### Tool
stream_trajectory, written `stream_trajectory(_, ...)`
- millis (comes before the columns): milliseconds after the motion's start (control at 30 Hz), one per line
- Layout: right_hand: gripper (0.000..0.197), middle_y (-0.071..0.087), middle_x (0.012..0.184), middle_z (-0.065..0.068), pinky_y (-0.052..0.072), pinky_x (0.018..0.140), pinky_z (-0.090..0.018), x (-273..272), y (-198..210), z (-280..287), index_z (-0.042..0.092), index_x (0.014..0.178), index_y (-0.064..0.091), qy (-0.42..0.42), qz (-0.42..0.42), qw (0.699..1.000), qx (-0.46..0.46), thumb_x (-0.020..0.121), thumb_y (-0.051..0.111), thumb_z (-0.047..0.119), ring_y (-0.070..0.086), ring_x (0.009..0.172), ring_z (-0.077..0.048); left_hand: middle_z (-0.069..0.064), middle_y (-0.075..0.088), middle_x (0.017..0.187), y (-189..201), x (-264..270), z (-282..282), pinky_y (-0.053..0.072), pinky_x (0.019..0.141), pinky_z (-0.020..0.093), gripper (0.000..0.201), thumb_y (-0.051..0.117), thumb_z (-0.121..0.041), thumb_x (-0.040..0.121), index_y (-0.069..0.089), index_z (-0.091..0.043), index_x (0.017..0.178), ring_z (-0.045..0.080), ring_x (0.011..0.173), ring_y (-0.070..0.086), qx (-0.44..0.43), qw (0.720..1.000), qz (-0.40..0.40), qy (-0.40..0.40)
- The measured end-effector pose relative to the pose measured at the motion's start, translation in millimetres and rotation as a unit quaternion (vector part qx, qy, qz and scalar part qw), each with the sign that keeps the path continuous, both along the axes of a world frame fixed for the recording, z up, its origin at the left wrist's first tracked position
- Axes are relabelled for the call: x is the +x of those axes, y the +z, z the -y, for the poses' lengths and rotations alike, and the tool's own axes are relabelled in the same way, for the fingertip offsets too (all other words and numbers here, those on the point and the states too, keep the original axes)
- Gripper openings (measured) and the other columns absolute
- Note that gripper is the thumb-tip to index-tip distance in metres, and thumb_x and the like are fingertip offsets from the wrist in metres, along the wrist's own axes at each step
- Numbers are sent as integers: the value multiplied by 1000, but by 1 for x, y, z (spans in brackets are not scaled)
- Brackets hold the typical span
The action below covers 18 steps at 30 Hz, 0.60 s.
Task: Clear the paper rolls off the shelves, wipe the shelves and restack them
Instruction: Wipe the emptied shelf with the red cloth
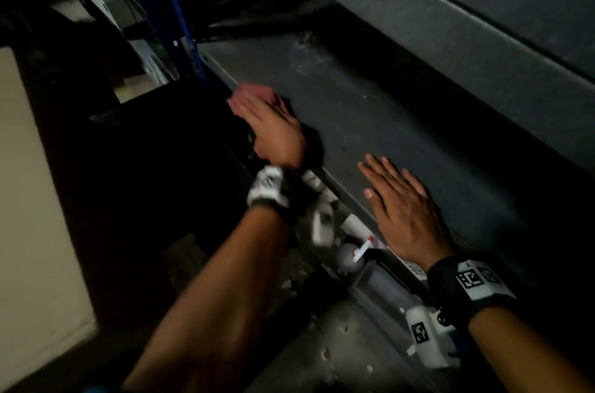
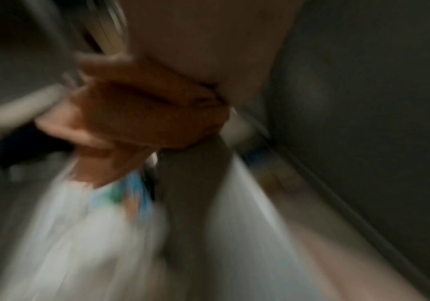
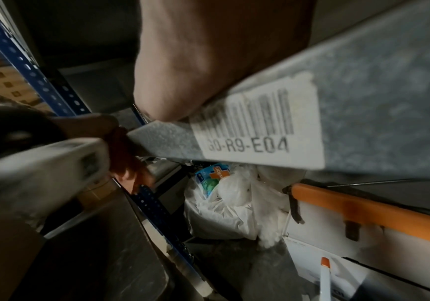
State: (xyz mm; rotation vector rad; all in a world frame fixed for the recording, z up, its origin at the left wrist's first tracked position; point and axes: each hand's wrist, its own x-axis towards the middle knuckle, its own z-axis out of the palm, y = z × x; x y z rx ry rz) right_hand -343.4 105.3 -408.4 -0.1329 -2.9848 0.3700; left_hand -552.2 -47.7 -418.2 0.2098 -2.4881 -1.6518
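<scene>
A bare grey shelf [image 1: 370,109] runs across the head view, with no paper rolls on it. My left hand [image 1: 257,116] lies with straight fingers on a pink-red cloth [image 1: 254,91] at the shelf's front left corner, pressing it down. That cloth [image 3: 121,150] hangs over the shelf edge in the right wrist view. The left wrist view is badly blurred and shows only an orange shape under the palm. My right hand [image 1: 389,186] rests flat and empty on the shelf near the front lip, fingers spread. Its palm heel [image 3: 183,77] sits above a barcode label [image 3: 255,126].
A blue perforated upright [image 1: 174,16] stands at the shelf's left end, and another shelf [image 1: 450,6] hangs close above. Below the shelf are a white plastic bag [image 3: 229,203] with packaging in it, an orange handle [image 3: 363,211] and white boxes. A pale wall [image 1: 29,199] is at the left.
</scene>
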Motion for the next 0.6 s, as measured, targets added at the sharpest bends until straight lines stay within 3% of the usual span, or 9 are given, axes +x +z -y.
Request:
stream_trajectory(33,53,22,170,16,17,128,-39,0,0,1,33,163,31,-2,-1,1000,2,111,22,41,14,158,-2,26,-2,171,-6,32,-10,10,130,40,77,39,-24,98,9,2,165,39,160,4,9,1000,-16,-18)
stream_trajectory(100,53,23,170,16,20,127,-40,-1,1,2,32,162,32,-4,1,1000,6,111,24,40,15,157,-3,28,-3,171,-16,77,-21,0,126,20,72,37,-22,102,10,3,164,39,160,2,29,998,-28,-48)
stream_trajectory(133,53,23,170,16,20,127,-41,0,1,3,32,162,32,-4,4,1000,6,111,24,40,15,157,-3,31,-3,170,-19,82,-22,-1,124,16,70,37,-21,104,10,5,164,41,160,2,30,997,-38,-59)
stream_trajectory(167,53,23,170,16,19,127,-40,0,2,3,32,163,32,-7,4,1000,7,110,24,40,15,157,-2,33,-3,169,-18,76,-20,1,124,19,70,39,-19,105,10,7,163,43,159,2,26,997,-42,-66)
stream_trajectory(300,54,22,170,18,15,128,-35,0,3,3,34,163,30,-10,3,1000,13,110,22,43,12,157,0,37,-2,167,-18,-19,6,13,129,42,74,47,-11,102,7,10,161,46,158,4,-43,997,-24,-52)
stream_trajectory(367,54,21,170,19,15,128,-35,0,2,2,34,163,30,-9,3,1000,9,110,23,43,11,157,2,35,3,167,-16,-85,29,13,128,47,75,47,-15,103,6,10,161,45,158,6,-68,998,-2,-18)
stream_trajectory(500,53,23,169,19,18,128,-37,0,-2,0,34,162,32,-10,-11,1000,-1,110,25,43,12,157,2,23,6,171,9,-173,62,4,127,33,72,40,-25,109,3,5,163,35,161,7,-120,990,56,39)
stream_trajectory(600,53,24,169,19,17,128,-36,0,-1,2,34,162,33,-11,-8,1000,-3,110,25,43,13,156,2,27,5,170,18,-163,62,1,125,31,76,44,-27,109,3,9,161,37,161,6,-127,990,66,18)
